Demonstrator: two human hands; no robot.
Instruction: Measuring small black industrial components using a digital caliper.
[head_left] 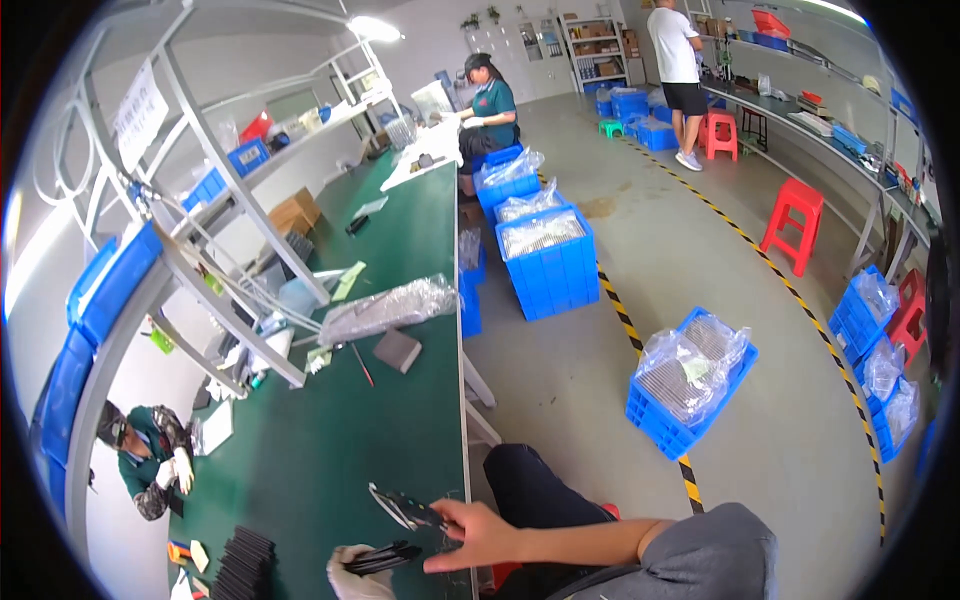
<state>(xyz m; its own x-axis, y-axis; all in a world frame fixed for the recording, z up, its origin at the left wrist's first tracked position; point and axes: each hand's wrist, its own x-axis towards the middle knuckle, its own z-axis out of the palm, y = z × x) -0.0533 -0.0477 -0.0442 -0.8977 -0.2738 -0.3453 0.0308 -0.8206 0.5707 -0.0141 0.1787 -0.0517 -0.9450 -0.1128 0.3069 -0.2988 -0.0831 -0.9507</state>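
In a pale glove, my left hand (357, 574) is closed around several thin black flat pieces (385, 557) above the near edge of the green workbench (380, 430). My bare right hand (482, 537) reaches in from the right, just above and beside them. Its fingers grip one end of a black flat piece with a pale, shiny edge (405, 508), which points to the left. The thumb is spread lower, close to the pieces in the glove. Exactly what kind of pieces these are, I cannot make out. A row of black strips (243, 565) lies on the bench to the left.
A grey block (398, 350), a red pen (362, 366) and a plastic-wrapped bundle (390, 311) lie farther up the bench. Across it sits a gloved co-worker (155, 455). A blue crate (690, 385) stands on the floor to my right; more crates (548, 262) line the bench's far side.
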